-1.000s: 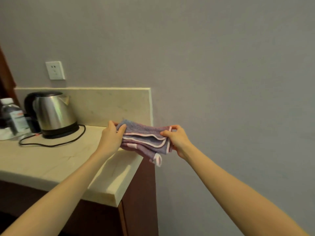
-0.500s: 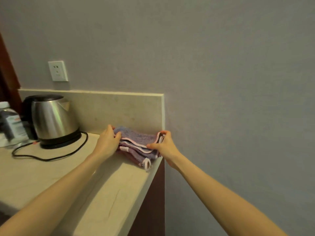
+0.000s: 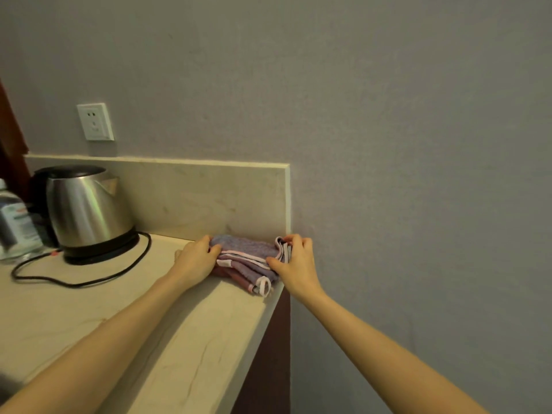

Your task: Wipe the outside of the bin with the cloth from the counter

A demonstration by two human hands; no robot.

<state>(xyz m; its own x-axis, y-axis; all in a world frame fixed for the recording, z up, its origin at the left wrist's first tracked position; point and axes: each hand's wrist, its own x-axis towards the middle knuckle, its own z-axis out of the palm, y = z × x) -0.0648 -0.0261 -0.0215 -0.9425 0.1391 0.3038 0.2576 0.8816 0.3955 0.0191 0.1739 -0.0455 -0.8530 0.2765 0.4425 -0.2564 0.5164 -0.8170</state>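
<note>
Dim, warm-tinted indoor light, soft and even. Kettle (image 3: 89, 210) as landmark: pale vertical sheen on its steel flank, no hard glare. Soft shadow right of the kettle under the forearms on the counter (image 3: 185, 348). Left of the kettle, frame edge blurs and bends. Overall slightly soft, grainy.

A steel kettle (image 3: 89, 210) stands on its black base (image 3: 101, 253) near the left end of the counter (image 3: 149, 339), close to the pale stone backsplash (image 3: 194, 198) along the rear edge. A black cord (image 3: 89, 279) loops from the base across the countertop toward the left edge. Just left of the kettle, at the frame's border, is a clear bottle (image 3: 15, 222) with a label. A white wall socket (image 3: 95, 121) sits on the grey wall (image 3: 388, 144) above the backsplash. Below the counter's right end is a dark brown cabinet side (image 3: 268, 369).
</note>
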